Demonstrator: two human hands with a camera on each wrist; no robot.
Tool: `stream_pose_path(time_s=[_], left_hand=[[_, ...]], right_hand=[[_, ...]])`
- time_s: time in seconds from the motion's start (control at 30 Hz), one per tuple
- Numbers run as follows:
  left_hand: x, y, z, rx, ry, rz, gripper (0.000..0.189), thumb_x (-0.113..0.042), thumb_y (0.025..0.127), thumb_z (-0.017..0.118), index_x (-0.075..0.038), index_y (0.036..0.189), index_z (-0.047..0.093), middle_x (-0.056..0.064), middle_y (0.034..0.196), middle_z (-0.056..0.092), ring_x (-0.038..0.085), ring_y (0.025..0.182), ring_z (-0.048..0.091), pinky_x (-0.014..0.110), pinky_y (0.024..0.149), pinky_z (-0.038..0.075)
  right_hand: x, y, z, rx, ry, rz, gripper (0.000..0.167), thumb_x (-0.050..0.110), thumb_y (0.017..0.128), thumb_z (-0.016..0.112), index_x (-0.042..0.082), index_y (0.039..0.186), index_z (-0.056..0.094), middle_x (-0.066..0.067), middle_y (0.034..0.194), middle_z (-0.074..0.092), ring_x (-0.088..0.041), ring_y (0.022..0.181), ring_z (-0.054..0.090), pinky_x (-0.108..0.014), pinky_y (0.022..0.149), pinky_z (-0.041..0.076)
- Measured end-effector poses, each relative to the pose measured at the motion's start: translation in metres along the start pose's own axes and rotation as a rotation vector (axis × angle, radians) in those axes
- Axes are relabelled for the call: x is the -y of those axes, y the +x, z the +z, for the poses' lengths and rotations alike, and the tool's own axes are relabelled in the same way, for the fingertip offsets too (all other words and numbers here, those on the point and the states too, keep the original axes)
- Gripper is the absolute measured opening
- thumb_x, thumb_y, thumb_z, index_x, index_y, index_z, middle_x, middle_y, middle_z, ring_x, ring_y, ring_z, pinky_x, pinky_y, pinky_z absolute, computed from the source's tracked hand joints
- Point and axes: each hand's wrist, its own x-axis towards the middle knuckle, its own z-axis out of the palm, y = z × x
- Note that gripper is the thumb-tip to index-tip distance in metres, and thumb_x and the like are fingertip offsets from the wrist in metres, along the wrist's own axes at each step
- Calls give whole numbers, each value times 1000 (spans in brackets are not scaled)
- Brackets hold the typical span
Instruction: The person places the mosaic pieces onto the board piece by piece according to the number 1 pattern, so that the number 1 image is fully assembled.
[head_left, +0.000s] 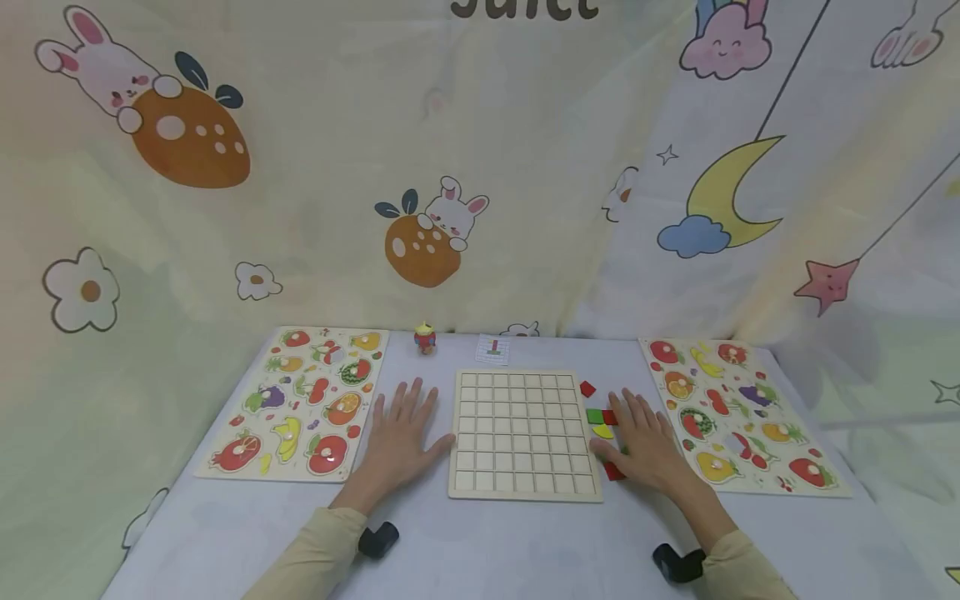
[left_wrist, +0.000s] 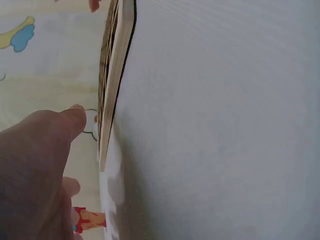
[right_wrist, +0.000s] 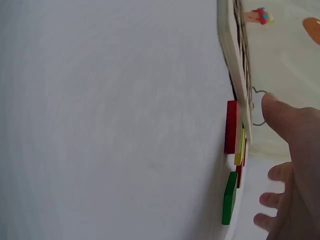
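Observation:
A square pale wooden board with a grid of recessed cells [head_left: 525, 433] lies between the hands. My left hand [head_left: 401, 437] has its fingers spread on the left of this board, the thumb close to its left edge and nothing held. On the other side my right hand [head_left: 643, 442] spreads over several small coloured blocks, the thumb at the board's right edge. Among them are a red pentagon [head_left: 588, 388], a green block [head_left: 595, 417] and a yellow piece [head_left: 602, 431]. Below the right thumb, the right wrist view shows a red block [right_wrist: 232, 127] and another green block [right_wrist: 230, 197].
A fruit puzzle board [head_left: 288, 472] lies at the left and a second fruit board [head_left: 765, 475] at the right. Behind the grid stand a small figurine [head_left: 424, 337] and a card with a printed grid pattern [head_left: 492, 348]. A patterned curtain [head_left: 315, 208] hangs behind the table.

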Motion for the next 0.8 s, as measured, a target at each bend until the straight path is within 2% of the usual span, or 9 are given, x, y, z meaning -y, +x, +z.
stream_pose_path(time_s=[0.1, 0.2, 0.3, 0.43, 0.57, 0.8], left_hand=[[0, 3, 2, 33, -125, 30, 73, -57, 92, 46, -19, 150, 25, 10, 160, 13, 35, 147, 9, 60, 113, 10], [-1, 6, 7, 43, -270, 56, 65, -47, 94, 48, -17, 149, 29, 11, 158, 19, 35, 146, 14, 60, 112, 14], [-4, 12, 13, -1, -347, 66, 56, -39, 94, 53, -15, 143, 40, 12, 153, 31, 33, 143, 25, 59, 110, 20], [-8, 23, 22, -74, -414, 90, 46, -27, 91, 60, -16, 135, 51, 12, 147, 42, 31, 137, 37, 57, 108, 24], [-11, 29, 28, -88, -430, 108, 44, -24, 90, 61, -17, 133, 53, 13, 146, 43, 31, 136, 38, 58, 109, 23], [-8, 31, 34, -141, -349, 130, 40, -24, 89, 61, -15, 128, 57, 13, 142, 48, 33, 134, 41, 59, 107, 26]], right_hand=[[0, 1, 2, -40, 73, 0, 80, 42, 87, 61, 5, 148, 24, -25, 148, 28, -44, 133, 28, -67, 101, 26], [1, 2, 6, -87, 145, 27, 66, 30, 88, 63, 5, 142, 35, -23, 135, 42, -39, 120, 42, -61, 94, 38], [4, 3, 9, -103, 223, 71, 50, 25, 88, 63, 4, 131, 48, -18, 123, 50, -32, 110, 48, -53, 93, 42], [6, 3, 11, -100, 283, 123, 36, 23, 88, 62, 4, 119, 57, -14, 116, 53, -27, 104, 49, -48, 90, 43], [7, 4, 12, -99, 261, 157, 29, 22, 88, 62, 6, 112, 61, -14, 111, 55, -27, 98, 49, -45, 84, 44], [11, 7, 17, -121, 217, 180, 24, 18, 87, 63, 8, 109, 63, -12, 106, 60, -25, 95, 51, -43, 80, 43]])
